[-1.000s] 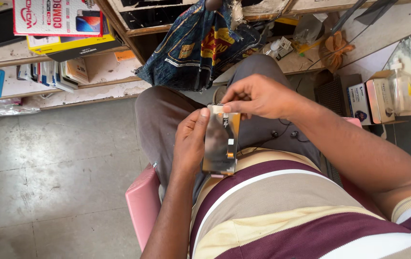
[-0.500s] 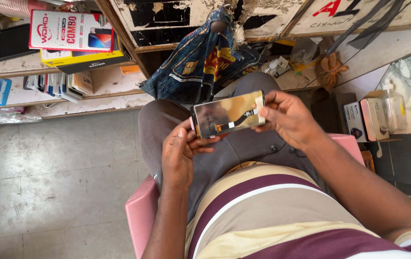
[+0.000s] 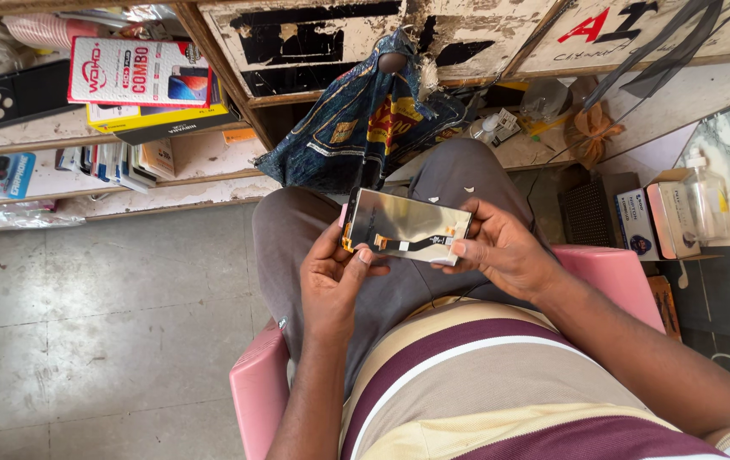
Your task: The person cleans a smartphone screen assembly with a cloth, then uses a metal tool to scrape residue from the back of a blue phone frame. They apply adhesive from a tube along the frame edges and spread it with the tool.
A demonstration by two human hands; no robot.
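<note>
A phone display panel (image 3: pixel 407 223) lies flat and sideways above my lap, its shiny metal back up, with a dark ribbon cable running across it. My left hand (image 3: pixel 331 277) grips its left end, thumb tip resting on the lower edge near the cable. My right hand (image 3: pixel 501 247) grips its right end, thumb on the back face and fingers underneath. Both hands hover over my grey trousers (image 3: pixel 297 247).
I sit on a pink plastic seat (image 3: pixel 254 392). A blue patterned cloth (image 3: pixel 356 119) hangs from the worn counter ahead. Shelves at left hold boxed phone accessories (image 3: pixel 139 72) and a black phone case (image 3: pixel 11 94). Small cartons and a clear bottle (image 3: pixel 705 200) stand at right.
The panel was upright a second ago; I have turned it flat and sideways and lowered it slightly. My right hand moved from its top to its right end.
</note>
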